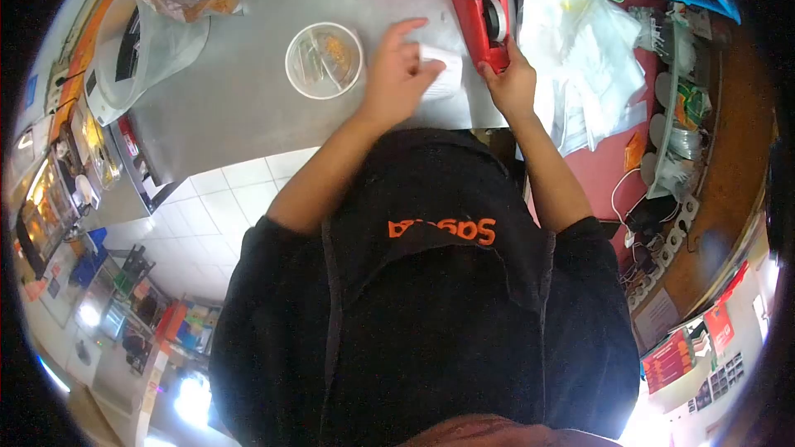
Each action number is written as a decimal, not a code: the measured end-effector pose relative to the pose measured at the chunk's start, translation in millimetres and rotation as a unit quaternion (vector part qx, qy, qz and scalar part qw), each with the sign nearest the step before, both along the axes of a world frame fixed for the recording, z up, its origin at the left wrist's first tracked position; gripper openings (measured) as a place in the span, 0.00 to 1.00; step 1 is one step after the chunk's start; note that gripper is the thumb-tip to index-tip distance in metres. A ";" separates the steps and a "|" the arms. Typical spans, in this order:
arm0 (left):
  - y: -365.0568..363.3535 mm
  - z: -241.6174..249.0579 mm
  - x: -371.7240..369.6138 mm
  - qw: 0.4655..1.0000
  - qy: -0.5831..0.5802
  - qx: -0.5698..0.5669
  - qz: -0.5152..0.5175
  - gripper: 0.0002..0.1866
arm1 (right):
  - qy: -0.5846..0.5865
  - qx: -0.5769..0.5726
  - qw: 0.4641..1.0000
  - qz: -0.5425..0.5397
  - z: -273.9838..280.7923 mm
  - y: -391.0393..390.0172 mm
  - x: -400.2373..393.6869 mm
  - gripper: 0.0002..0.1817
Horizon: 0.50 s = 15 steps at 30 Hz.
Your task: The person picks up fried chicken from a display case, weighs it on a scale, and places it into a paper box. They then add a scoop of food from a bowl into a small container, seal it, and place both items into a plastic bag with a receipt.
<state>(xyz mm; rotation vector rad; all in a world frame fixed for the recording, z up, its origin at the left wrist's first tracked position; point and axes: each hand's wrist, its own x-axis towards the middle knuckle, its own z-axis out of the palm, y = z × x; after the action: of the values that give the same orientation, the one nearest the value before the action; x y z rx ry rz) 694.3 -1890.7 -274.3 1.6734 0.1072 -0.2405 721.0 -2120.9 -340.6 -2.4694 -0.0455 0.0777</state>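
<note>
My left hand (400,74) is raised over the metal counter with its index finger stretched out, and the thumb and other fingers curl at the edge of a small white paper (441,73). My right hand (511,81) grips the near end of a red tape dispenser (474,23) that carries a roll of tape (495,20). Left of my left hand stands a round clear container (325,60) with small packets and something orange-yellow inside.
A large clear tub (124,54) and a crumpled plastic bag (195,2) are on the left of the metal counter (248,112). White plastic bags (580,58) lie right of the dispenser. Blue and pink racks line the far edge.
</note>
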 end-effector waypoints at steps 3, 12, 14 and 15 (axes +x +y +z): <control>30.3 74.9 -17.2 0.970 -0.088 -0.197 0.110 0.24 | -0.055 -0.005 0.997 0.047 -7.4 5.2 -3.4 0.34; 95.1 149.0 -45.7 0.896 -0.179 -0.374 0.157 0.41 | 0.235 0.154 0.959 -0.045 -17.2 -18.2 33.1 0.15; 98.5 151.7 -45.2 0.892 -0.190 -0.392 0.118 0.40 | 0.304 0.181 0.933 -0.064 -6.1 -15.1 42.8 0.11; 105.2 148.6 -48.7 0.901 -0.190 -0.378 0.098 0.42 | 0.327 0.201 0.922 -0.057 0.7 -10.3 46.3 0.11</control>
<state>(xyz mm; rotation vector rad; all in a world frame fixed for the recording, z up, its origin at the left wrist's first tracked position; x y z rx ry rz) 645.6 -1785.5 -125.7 0.8948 -0.1061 0.1901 767.4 -2131.2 -340.0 -1.9222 0.3361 0.7585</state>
